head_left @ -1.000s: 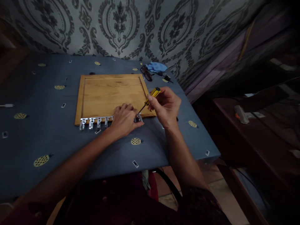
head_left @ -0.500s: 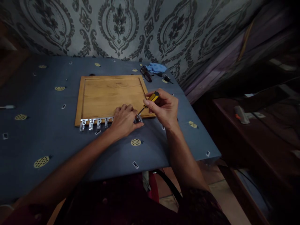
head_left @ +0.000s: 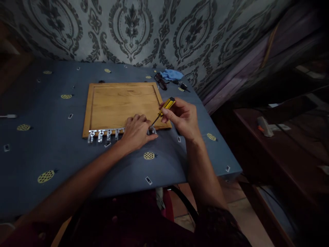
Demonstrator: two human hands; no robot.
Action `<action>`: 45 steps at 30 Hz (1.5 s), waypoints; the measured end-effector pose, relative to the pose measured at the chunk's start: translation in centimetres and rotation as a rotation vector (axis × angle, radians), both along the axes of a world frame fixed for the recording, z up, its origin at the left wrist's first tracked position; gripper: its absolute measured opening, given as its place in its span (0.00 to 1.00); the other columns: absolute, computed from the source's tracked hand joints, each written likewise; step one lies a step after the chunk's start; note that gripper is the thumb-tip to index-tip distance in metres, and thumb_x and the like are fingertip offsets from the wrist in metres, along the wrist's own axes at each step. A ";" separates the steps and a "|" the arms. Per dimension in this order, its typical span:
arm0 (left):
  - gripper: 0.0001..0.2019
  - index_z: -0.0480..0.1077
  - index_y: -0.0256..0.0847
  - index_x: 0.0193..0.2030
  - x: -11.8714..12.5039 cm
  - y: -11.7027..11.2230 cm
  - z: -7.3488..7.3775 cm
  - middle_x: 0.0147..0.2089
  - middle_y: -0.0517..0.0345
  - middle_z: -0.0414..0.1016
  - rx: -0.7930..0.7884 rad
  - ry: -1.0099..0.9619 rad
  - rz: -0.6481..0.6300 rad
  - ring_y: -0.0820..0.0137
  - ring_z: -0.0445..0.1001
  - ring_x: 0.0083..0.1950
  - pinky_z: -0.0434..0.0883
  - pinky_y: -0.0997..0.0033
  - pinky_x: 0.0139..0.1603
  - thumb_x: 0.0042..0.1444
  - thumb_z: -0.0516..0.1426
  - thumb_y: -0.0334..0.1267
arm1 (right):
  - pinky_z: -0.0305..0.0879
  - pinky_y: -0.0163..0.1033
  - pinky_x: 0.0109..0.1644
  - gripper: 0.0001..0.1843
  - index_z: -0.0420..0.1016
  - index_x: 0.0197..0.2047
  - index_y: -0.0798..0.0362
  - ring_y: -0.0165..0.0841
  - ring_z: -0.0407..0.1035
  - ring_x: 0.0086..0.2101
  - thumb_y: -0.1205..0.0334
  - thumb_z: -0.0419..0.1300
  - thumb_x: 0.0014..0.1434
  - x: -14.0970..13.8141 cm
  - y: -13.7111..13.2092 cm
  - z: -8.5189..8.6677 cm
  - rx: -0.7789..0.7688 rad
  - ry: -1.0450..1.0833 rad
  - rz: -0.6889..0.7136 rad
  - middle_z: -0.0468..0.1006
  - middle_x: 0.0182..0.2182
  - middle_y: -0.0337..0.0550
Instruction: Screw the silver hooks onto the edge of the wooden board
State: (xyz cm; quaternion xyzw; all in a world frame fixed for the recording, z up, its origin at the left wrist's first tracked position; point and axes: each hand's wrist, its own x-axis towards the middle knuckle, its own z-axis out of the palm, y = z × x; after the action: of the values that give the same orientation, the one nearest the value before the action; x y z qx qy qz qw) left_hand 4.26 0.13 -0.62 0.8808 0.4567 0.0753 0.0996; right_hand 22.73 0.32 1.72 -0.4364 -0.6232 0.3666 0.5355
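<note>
A framed wooden board (head_left: pixel 123 103) lies flat on the table, with a metal hook rail (head_left: pixel 104 131) along its near edge and several hooks hanging off that side. My left hand (head_left: pixel 136 130) covers the rail's right part and grips it against the board, fingers bent over the wood and thumb on the near side. Between thumb and fingertips my right hand (head_left: pixel 183 118) holds a yellow and black screwdriver (head_left: pixel 167 104), tilted, its shaft pointing down-left. The tip reaches the hook at the rail's right end, beside my left fingertips; exact contact is too small to see.
Dark-framed glasses (head_left: pixel 161 82), a blue cloth (head_left: pixel 171 74) and a small black object (head_left: pixel 182 84) lie at the table's back right. A white cable plug (head_left: pixel 10 116) is at the left. Right of the table stands a dark red surface (head_left: pixel 246 120) with assorted items.
My right fingers have shifted on the screwdriver handle, and the wrist has moved slightly right. My left hand and the board look the same.
</note>
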 end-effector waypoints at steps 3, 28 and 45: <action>0.21 0.79 0.39 0.57 0.0 0.0 0.0 0.59 0.45 0.77 -0.004 -0.007 0.001 0.49 0.70 0.63 0.68 0.50 0.61 0.66 0.65 0.54 | 0.70 0.34 0.25 0.27 0.75 0.31 0.48 0.26 0.70 0.21 0.37 0.79 0.47 -0.3 0.1 -0.4 0.009 0.016 -0.041 0.76 0.25 0.33; 0.21 0.79 0.40 0.55 0.0 0.0 0.1 0.59 0.44 0.77 -0.010 -0.001 -0.002 0.49 0.70 0.63 0.68 0.50 0.61 0.66 0.64 0.54 | 0.65 0.38 0.24 0.28 0.66 0.30 0.46 0.28 0.66 0.21 0.36 0.74 0.54 -1.7 0.0 -1.5 0.181 -0.065 -0.274 0.69 0.23 0.32; 0.22 0.78 0.38 0.55 -0.1 0.0 -0.3 0.59 0.43 0.77 0.015 -0.023 -0.013 0.48 0.70 0.63 0.68 0.48 0.62 0.67 0.64 0.54 | 0.66 0.37 0.23 0.26 0.68 0.30 0.46 0.27 0.66 0.21 0.39 0.76 0.53 -1.6 0.1 -1.7 0.156 -0.032 -0.217 0.67 0.23 0.32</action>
State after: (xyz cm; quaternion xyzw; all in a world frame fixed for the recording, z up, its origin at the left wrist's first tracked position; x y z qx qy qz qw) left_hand 4.16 0.12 -0.93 0.8835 0.4493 0.0882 0.0988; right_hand 21.12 0.41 0.02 -0.4641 -0.6072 0.2500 0.5944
